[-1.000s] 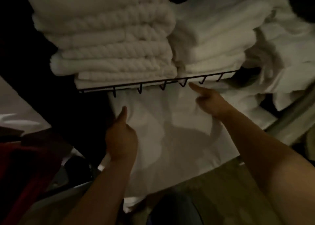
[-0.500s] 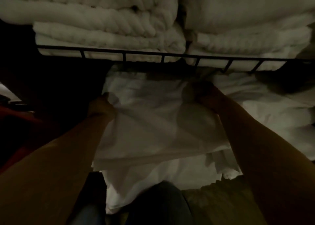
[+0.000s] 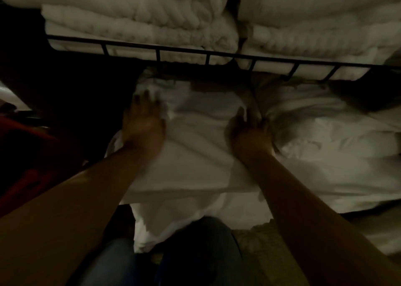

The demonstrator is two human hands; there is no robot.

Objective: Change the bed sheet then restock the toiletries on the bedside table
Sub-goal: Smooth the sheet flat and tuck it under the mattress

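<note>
A folded white bed sheet (image 3: 201, 147) lies on the lower shelf, its front edge hanging over toward my knees. My left hand (image 3: 143, 123) rests on its left side with fingers spread and blurred. My right hand (image 3: 249, 134) is on its right side, fingers dug into the crease where the fabric bunches against the neighbouring white linen (image 3: 325, 144). The view is dim and the fingertips are hard to make out. No toiletries are in sight.
A black wire shelf rail (image 3: 208, 54) runs across just above my hands, carrying two stacks of thick white towels (image 3: 138, 19). Something red (image 3: 28, 155) sits at the left in the dark. My jeans-clad legs (image 3: 195, 253) are below, over patterned carpet.
The view has closed in on the lower shelf. My left hand has slid up and spread its fingers on the sheet; my right hand has dropped slightly and digs into the crease.
</note>
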